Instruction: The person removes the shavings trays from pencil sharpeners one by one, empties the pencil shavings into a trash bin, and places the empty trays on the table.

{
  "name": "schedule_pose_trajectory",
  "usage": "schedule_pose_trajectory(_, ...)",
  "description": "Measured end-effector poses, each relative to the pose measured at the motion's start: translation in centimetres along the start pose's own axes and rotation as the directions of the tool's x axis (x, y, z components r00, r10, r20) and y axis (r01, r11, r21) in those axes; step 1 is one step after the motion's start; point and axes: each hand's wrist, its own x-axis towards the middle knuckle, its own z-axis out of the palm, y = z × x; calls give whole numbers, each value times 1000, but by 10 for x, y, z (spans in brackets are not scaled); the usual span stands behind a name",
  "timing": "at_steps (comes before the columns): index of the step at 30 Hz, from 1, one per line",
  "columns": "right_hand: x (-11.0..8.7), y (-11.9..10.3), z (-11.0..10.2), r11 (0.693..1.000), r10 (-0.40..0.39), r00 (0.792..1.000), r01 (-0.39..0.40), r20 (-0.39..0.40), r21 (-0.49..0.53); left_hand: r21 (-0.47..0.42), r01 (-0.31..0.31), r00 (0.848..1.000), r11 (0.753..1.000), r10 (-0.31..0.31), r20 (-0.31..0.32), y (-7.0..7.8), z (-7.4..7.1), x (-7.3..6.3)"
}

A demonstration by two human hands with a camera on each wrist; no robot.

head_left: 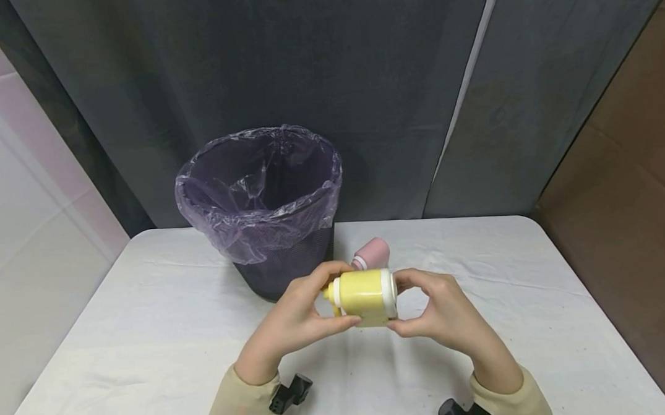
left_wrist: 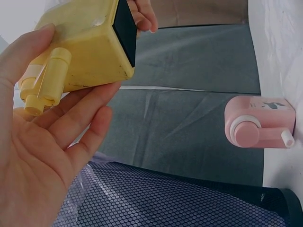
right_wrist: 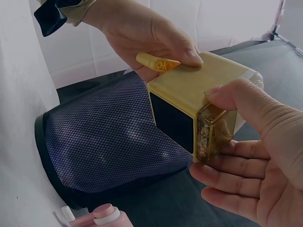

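A yellow crank pencil sharpener is held up over the table, lying on its side between both hands. My left hand grips its crank end, thumb on one side and fingers on the other. The yellow crank shows by that palm. At the opposite end, my right hand pinches the see-through drawer between thumb and fingers; brownish shavings show inside it. The sharpener's flat base is black. Behind it a pink crank pencil sharpener rests on the table, partly covered in the head view.
A dark mesh waste bin, lined with a thin purple bag, stands at the back left of the table, just beyond my left hand. White cloth covers the table. A dark grey curtain hangs behind.
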Motion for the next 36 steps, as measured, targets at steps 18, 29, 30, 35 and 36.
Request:
schedule_pose_trajectory(18,-1,0,-3,997,-62,998,61,18,41,-23,-2,999,1000,3,43,0,-4,-1)
schedule_pose_trajectory(29,0,1,-2,998,-51,999,50,16,34,-17,1,999,1000,-1,33,-1,-4,0)
schedule_pose_trajectory(30,0,1,-2,999,-46,999,46,16,30,-14,0,1000,1000,0,29,-1,-4,0)
schedule_pose_trajectory(35,0,0,-1,999,-33,999,33,11,22,-2,-11,1000,1000,11,14,-1,-3,0)
schedule_pose_trajectory(36,0,0,-1,999,-33,999,33,10,21,0,-11,1000,1000,11,13,-1,-3,0)
